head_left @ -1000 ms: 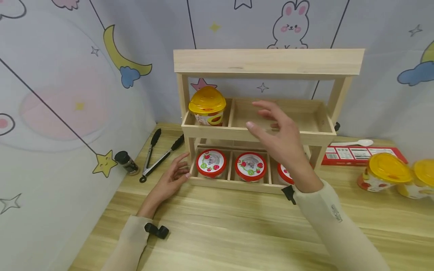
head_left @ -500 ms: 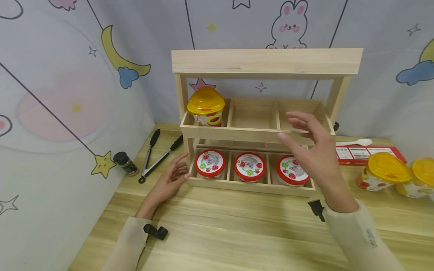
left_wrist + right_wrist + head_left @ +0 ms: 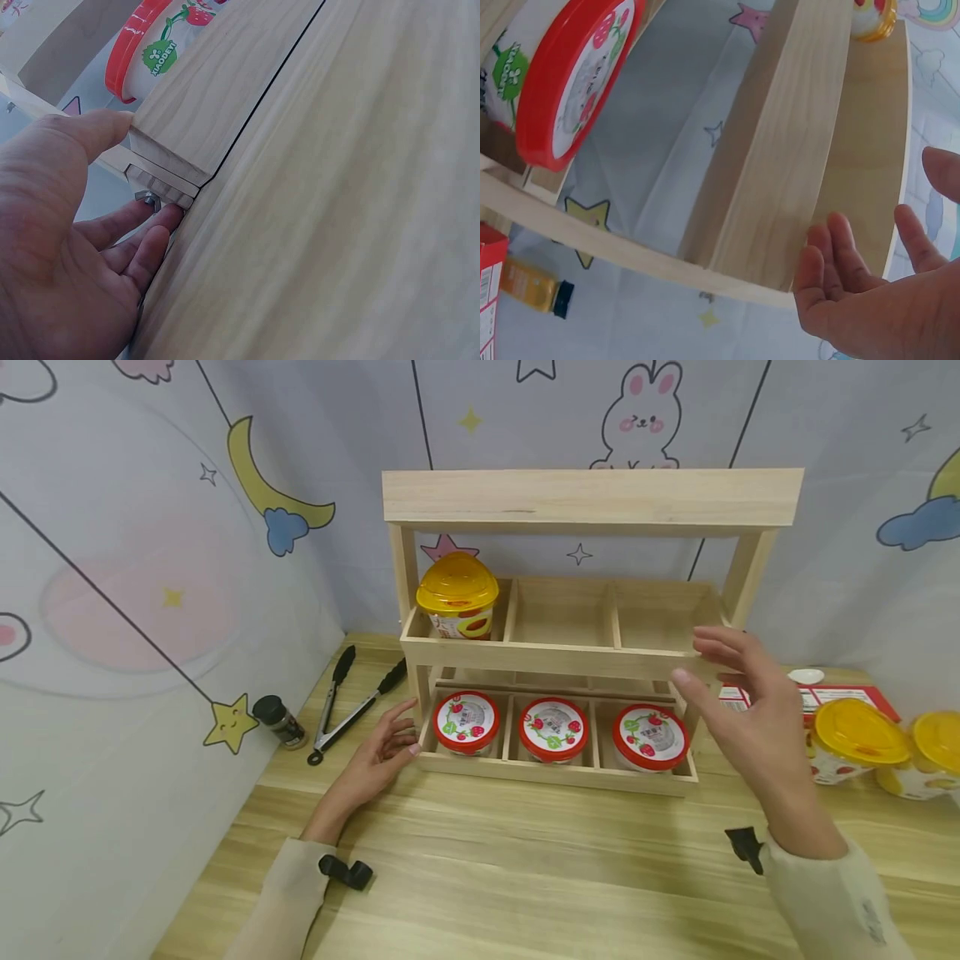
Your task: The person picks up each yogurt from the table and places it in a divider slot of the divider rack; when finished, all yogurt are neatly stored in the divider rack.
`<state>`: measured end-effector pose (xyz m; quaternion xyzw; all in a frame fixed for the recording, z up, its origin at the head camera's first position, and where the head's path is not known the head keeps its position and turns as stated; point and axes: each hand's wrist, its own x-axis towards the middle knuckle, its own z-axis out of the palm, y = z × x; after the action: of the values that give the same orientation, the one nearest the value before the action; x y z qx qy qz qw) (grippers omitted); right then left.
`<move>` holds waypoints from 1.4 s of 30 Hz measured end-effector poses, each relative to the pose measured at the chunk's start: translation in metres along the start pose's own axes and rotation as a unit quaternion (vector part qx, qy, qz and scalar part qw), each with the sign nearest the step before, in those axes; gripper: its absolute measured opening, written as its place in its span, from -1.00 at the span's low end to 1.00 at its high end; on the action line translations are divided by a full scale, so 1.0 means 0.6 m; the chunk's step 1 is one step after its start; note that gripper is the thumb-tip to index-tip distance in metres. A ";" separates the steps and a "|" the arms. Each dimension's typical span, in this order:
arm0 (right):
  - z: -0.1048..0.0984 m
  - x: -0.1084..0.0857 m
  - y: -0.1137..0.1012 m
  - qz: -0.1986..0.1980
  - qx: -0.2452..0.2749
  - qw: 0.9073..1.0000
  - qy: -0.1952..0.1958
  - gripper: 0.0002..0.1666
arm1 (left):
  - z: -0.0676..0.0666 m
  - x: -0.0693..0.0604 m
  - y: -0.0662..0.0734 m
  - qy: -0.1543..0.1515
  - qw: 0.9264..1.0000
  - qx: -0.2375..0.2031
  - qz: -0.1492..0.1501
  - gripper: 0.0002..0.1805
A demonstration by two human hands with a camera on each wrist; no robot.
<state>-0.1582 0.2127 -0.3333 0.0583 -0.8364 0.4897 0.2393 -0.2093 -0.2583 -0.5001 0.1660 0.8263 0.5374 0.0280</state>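
A two-tier wooden shelf rack [image 3: 525, 656] stands in the head view. A cup with a yellow domed lid [image 3: 457, 597] sits in the left compartment of its upper tier. Below, a red-lidded cup [image 3: 467, 722] fills the left compartment, a second red-lidded cup [image 3: 553, 729] the middle and a third red-lidded cup [image 3: 650, 737] the right. My left hand [image 3: 375, 760] touches the rack's lower left corner, thumb at the front board's end, other fingers loosely bent beside a wing nut [image 3: 149, 199]. My right hand [image 3: 765, 727] hovers by the upper tier's right end, fingers spread, holding nothing.
Tongs [image 3: 352, 714] and a black-capped bottle [image 3: 280, 721] lie left of the rack. On the right are a red box [image 3: 843, 695], a white spoon [image 3: 807, 677] and two more yellow-lidded cups, one cup [image 3: 858, 735] partly behind my right hand. A patterned curtain [image 3: 585, 410] hangs behind.
My right hand has moved right and slightly down, from before the upper middle compartment to the rack's right end, uncovering the right red-lidded cup. My left hand stays in place.
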 end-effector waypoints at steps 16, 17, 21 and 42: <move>-0.024 -0.015 0.025 0.046 -0.017 0.998 0.031 -0.36 | 0.000 0.001 0.003 0.002 1.000 0.002 -0.005 -0.18; -0.025 -0.016 0.027 0.052 -0.021 0.998 0.032 -0.35 | 0.000 0.001 0.003 0.002 1.000 0.001 -0.004 -0.18; -0.029 -0.018 0.033 0.071 -0.031 0.996 0.034 -0.34 | 0.001 0.000 0.002 0.002 1.000 -0.001 -0.004 -0.18; -0.053 -0.029 0.080 0.122 -0.041 0.990 0.066 -0.35 | 0.000 0.001 0.003 0.003 1.000 0.003 -0.009 -0.18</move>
<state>-0.1481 0.2621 -0.3662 -0.0862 -0.8390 0.4833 0.2348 -0.2095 -0.2576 -0.4985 0.1573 0.8292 0.5355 0.0301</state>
